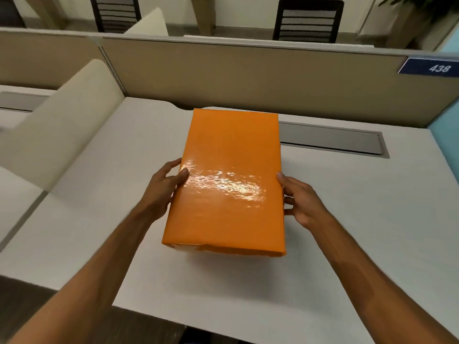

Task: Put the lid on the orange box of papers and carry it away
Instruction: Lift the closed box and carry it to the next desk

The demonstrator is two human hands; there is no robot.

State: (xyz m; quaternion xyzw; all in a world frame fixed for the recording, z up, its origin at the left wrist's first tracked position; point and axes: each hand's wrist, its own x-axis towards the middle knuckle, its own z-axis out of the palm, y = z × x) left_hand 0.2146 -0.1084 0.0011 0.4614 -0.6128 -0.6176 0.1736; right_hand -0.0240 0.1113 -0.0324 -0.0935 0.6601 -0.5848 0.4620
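Note:
The orange box (229, 180) fills the middle of the view, its glossy orange lid covering the top so no papers show. It sits over the white desk (347, 232), and I cannot tell whether its underside touches the surface. My left hand (165, 189) grips the box's left side with the thumb on the lid's edge. My right hand (301, 199) grips the right side the same way, thumb on top and fingers down the wall.
A beige partition (223, 70) runs along the desk's far edge, with a blue sign reading 438 (432, 67) at the right. A grey cable flap (332, 140) lies behind the box. A cream side divider (64, 120) stands at the left. Two black chairs (308, 21) stand beyond the partition.

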